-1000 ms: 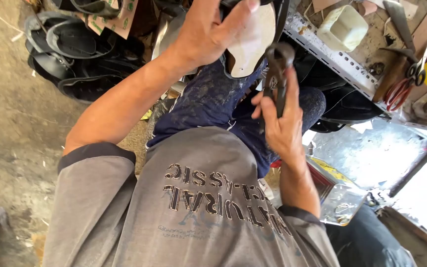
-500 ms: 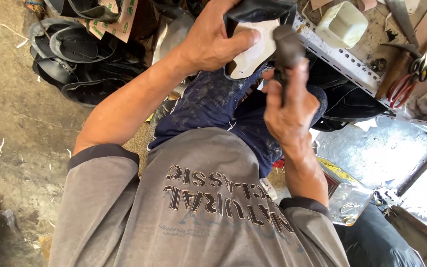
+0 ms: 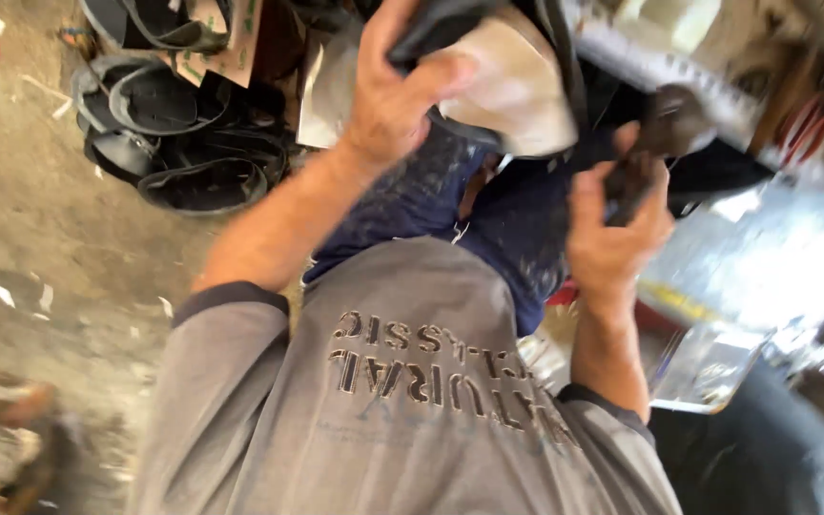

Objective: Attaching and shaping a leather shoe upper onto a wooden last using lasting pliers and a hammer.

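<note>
- Biggest thing in view first: the grey long-sleeved shirt (image 3: pixel 402 401) and speckled dark blue trousers (image 3: pixel 450 205) of the person looking down at their lap, above a dusty concrete floor (image 3: pixel 40 219).
- Off to the far left, a heap of black rubber sandal soles and straps (image 3: pixel 178 143) lies on that floor, well apart from the hands.
- Up over the knees sits the piece being worked: a pale, cream-coloured shoe sole with black upper material along its edge (image 3: pixel 507 86). It looks light and bendy, probably soft at the black rim and stiffer across the flat cream face, so the firm edge is the place to take it.
- The left hand (image 3: pixel 398 95) has it there; its grip is clenched over the top edge, thumb pressed on the cream face.
- The right hand (image 3: pixel 612 229) wraps its grip tight round a dark, blurred hammer-like tool (image 3: pixel 655 143), whose head sits just beside the sole. It looks heavier than the sole; I cannot tell whether they touch.
</note>
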